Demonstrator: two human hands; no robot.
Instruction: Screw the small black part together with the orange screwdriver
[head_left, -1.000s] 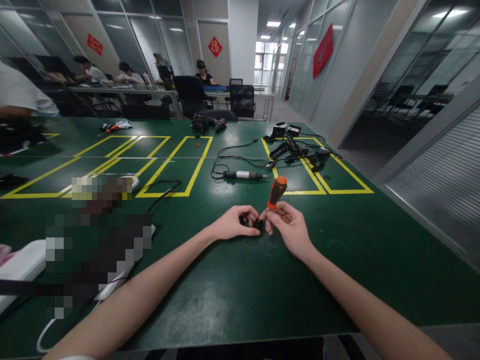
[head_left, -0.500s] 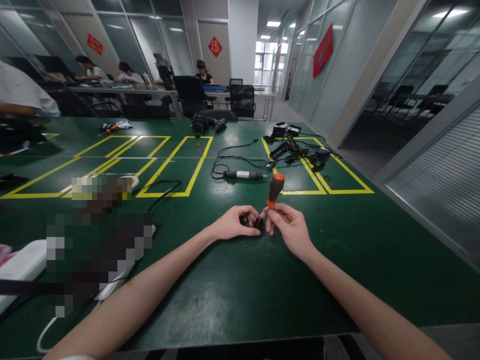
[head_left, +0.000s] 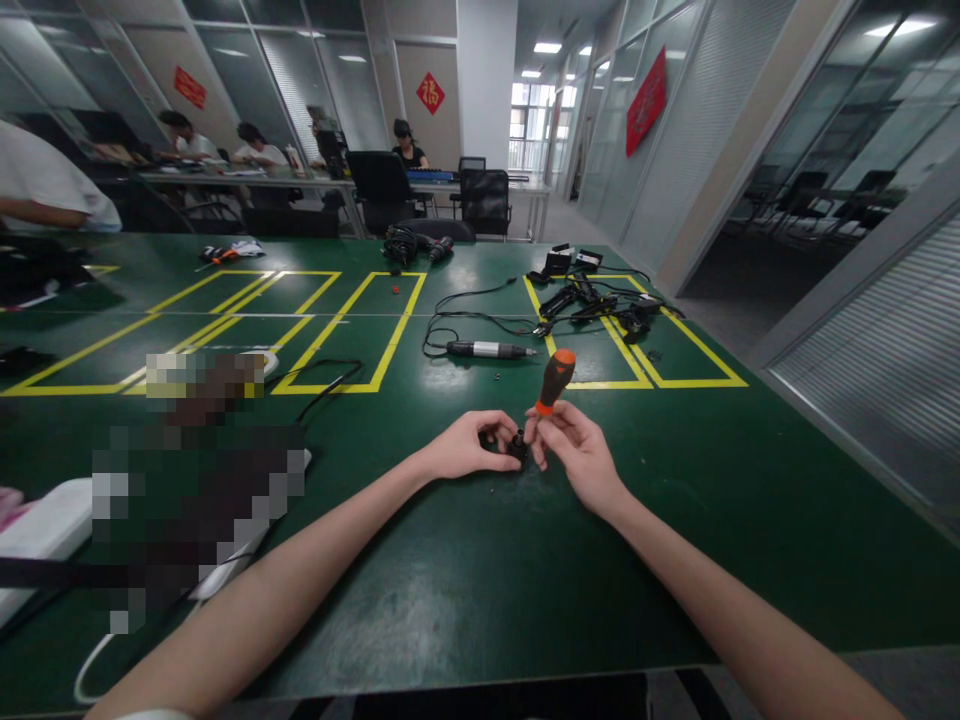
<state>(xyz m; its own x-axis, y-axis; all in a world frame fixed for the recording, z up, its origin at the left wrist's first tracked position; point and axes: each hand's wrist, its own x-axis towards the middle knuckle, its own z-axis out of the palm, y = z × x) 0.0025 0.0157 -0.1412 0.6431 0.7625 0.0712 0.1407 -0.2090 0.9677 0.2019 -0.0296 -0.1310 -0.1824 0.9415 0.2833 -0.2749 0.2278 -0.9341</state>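
My left hand [head_left: 480,443] rests on the green table, its thumb and fingers closed around a small black part [head_left: 517,446]. That part is mostly covered by the fingers, so its kind cannot be made out. Just to its right, my right hand [head_left: 577,445] pinches a screwdriver [head_left: 557,380] low down, near where the handle ends. The orange and black handle points up and leans a little to the right. My fingers hide the screwdriver's shaft and tip. A tiny screw-like bit [head_left: 491,491] lies on the table in front of my hands.
A pen-shaped electric screwdriver [head_left: 487,350] with a cable lies beyond my hands. Black parts and cables [head_left: 592,300] are heaped at the back right. Blurred-out items and a white power strip [head_left: 45,530] fill the left. A person in white [head_left: 52,180] is at the far left.
The screwdriver's handle has tipped slightly to the right, and my right hand has shifted a little with it. My left hand has stayed in place on the black part.
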